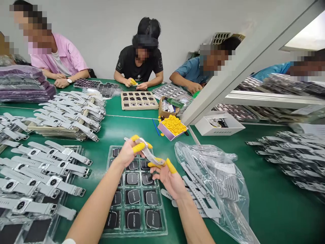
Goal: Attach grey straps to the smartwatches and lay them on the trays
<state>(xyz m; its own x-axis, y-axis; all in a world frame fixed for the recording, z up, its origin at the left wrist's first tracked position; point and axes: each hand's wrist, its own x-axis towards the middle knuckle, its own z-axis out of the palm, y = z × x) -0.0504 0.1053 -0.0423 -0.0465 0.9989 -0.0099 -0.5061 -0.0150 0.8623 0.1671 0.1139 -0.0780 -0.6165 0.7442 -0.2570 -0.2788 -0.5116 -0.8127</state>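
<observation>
Head view: a green desk [266, 203] below a pale wall, co-workers seated along its far side. Above the clear tray of watch bodies [135, 193], the left hand [128, 152] and right hand [169, 178], in yellow fingertip covers, pinch a grey watch strap [149, 154] between closed fingers. The strap's middle is hidden.

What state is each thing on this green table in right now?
Grey strap: held in the air between both hands.
Left hand: pinching the strap's upper end.
Right hand: gripping its lower end.
Clear tray: flat, most pockets filled with dark watch bodies.
Plastic bag: open, grey straps spilling out.
Box of yellow finger covers: open, full.
</observation>
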